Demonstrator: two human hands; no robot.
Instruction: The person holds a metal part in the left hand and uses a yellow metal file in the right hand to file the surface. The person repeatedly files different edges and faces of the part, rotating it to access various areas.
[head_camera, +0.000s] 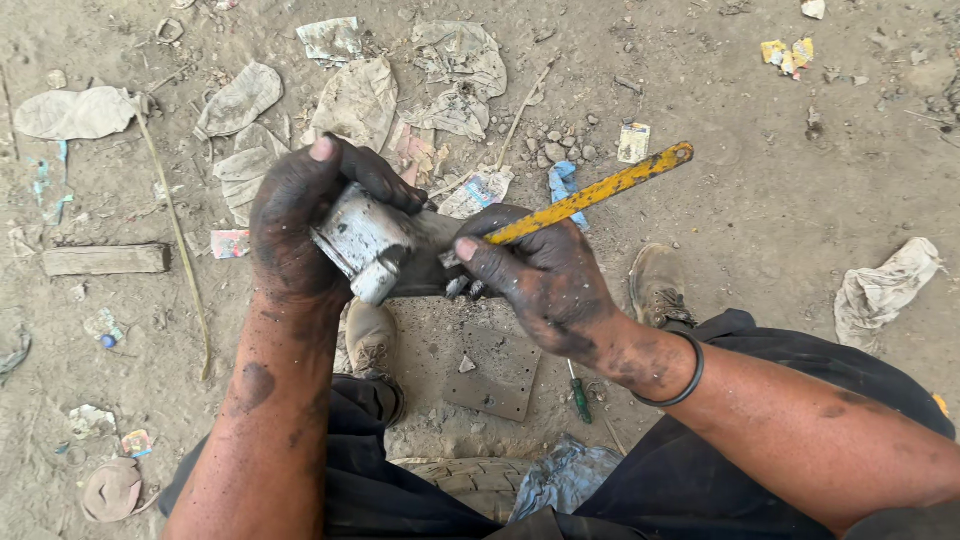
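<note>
From above, I look down on dusty, compacted earth (800, 180) strewn with crumpled rags (885, 285) and scraps. At the centre my left hand (300, 225), black with grease, is clamped round a stubby grey metal cylinder (362, 238), scuffed, with a smaller round boss at its near end. My right hand (540, 275), just to the right of that grip, is closed on a flat yellow-painted metal bar (590, 195), chipped and slanting up to the right; its working tip is hidden where it meets the part. I judge this a prying or scraping step, calling next for a steady hold and careful leverage. Below the grip lie a flat metal plate (500, 375) and a small green-handled screwdriver (579, 395).
</note>
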